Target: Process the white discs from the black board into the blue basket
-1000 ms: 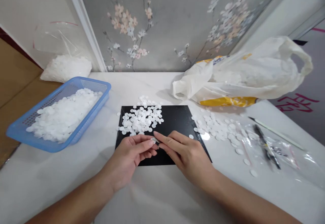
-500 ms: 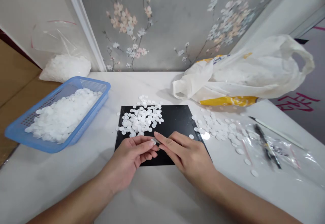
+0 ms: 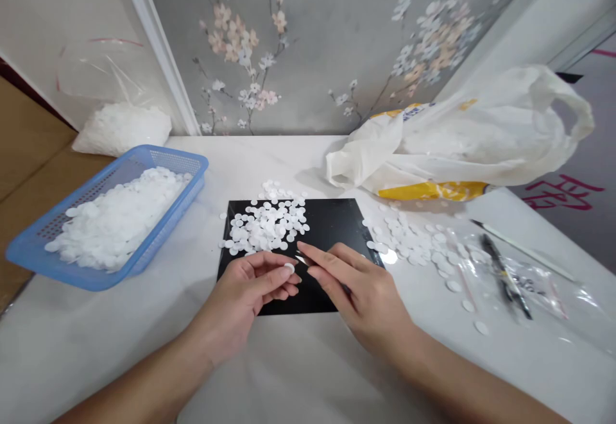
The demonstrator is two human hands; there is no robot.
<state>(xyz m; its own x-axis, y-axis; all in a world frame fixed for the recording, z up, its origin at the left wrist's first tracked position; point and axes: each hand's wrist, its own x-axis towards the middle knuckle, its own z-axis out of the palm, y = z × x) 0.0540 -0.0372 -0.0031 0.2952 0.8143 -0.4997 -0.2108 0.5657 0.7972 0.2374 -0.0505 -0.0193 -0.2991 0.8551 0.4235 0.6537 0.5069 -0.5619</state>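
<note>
My left hand [image 3: 253,289] pinches a small round white disc [image 3: 289,268] between thumb and forefinger above the black board [image 3: 317,296]. Close by on the right, my right hand [image 3: 366,289] is closed on a small thin blade [image 3: 300,257]; its pointed tip shows past the fingertips and the rest is hidden. A slight gap separates the blade from the disc. Beyond the hands, a pile of white discs [image 3: 262,225] covers the board's upper left part and spills over its far edge.
A blue basket [image 3: 158,231] of white discs stands at left, with a clear bag of white pieces [image 3: 122,129] behind it. More loose discs [image 3: 409,241] lie right of the board, near pens [image 3: 505,276] on clear plastic bags. A white carrier bag [image 3: 457,148] lies behind.
My right hand has drawn slightly away from my left, opening a gap at the fingertips. The blade tip and the white disc now show more clearly.
</note>
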